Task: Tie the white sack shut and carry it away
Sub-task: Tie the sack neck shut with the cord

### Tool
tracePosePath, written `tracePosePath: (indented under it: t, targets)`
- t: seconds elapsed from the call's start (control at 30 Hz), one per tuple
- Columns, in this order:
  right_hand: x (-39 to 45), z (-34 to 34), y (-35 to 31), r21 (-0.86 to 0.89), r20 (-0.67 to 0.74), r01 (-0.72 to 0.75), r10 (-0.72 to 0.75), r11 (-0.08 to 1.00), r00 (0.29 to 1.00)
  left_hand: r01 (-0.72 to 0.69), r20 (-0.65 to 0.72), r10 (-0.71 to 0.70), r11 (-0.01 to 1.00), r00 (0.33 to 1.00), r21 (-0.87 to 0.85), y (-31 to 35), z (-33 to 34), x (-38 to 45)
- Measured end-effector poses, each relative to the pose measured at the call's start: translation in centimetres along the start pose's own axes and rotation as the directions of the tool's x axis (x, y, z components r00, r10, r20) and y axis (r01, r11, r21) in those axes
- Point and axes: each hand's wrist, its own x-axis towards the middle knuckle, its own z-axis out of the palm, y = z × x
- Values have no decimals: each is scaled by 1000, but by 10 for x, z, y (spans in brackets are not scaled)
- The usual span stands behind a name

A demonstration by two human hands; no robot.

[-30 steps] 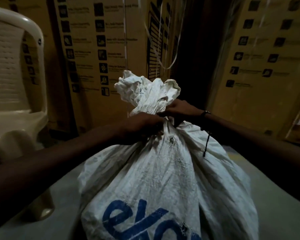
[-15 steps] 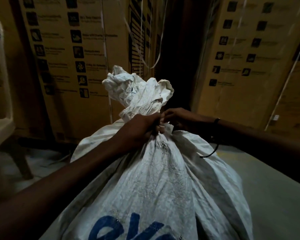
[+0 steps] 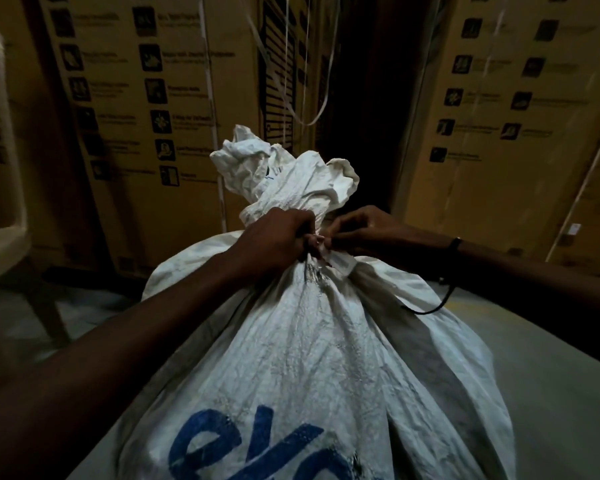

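One white sack [image 3: 312, 358] stands close below the camera, two tall cardboard boxes [image 3: 160, 109] behind it. Two hands meet at its bunched neck — the left hand [image 3: 274, 237] grips the gathered cloth, the right hand [image 3: 364, 230] pinches it beside the left.

Sack [image 3: 312, 341]: woven plastic cloth, matt, creased. Boxes [image 3: 160, 98]: matt brown cardboard.
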Motion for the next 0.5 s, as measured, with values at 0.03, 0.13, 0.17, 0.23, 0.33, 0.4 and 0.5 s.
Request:
tracePosePath:
  t: [0.03, 0.13, 0.17, 0.23, 0.33, 0.4, 0.5]
  targets:
    - [-2, 2, 3, 17, -1, 4, -4, 1000, 1000, 10, 40, -9, 1000, 999, -24, -1, -2, 2]
    - [-6, 9, 9, 74, 6, -4, 4, 997, 1000, 51, 145, -34, 992, 989, -118, -6, -12, 4]
    - [-7, 13, 11, 93, 6, -12, 11, 996, 1000, 51, 156, -32, 991, 987, -120, -8, -15, 1]
    - [-9, 20, 14, 176, -39, -41, 48, 984, 998, 27, 169, -10, 995, 986, -100, -10, -18, -4]
    - [-17, 29, 24, 383, -61, -29, 57, 923, 997, -2, 170, 13, 998, 985, -65, -7, -16, -11]
    - [-21, 34, 29, 376, -93, 32, 3, 926, 996, 6, 148, -1, 999, 989, -36, -2, -13, -13]
    - [-22, 35, 35, 323, -121, 77, -40, 943, 992, 25, 120, -23, 1000, 992, -19, 3, -9, -13]
